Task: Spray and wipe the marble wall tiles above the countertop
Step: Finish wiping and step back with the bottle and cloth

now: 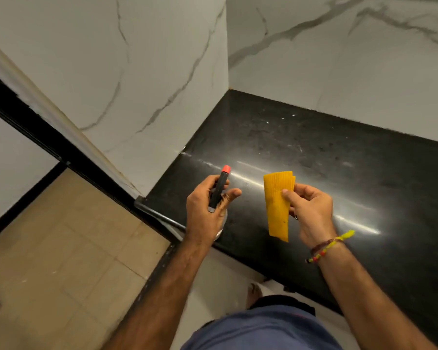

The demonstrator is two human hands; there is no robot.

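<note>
Marble wall tiles (157, 72) stand up and ahead of the left hand (208, 210), which grips the spray bottle (219, 189) pointing that way, while the right hand (311, 213) pinches the yellow cloth (277, 205) over the black surface (314, 152)

No legible txt, labels, nos. or signs anywhere.

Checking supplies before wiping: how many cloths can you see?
1. A folded yellow cloth is pinched in the right hand, above the black countertop. The left hand holds a spray bottle, no cloth. Others may lie outside the view.
</note>
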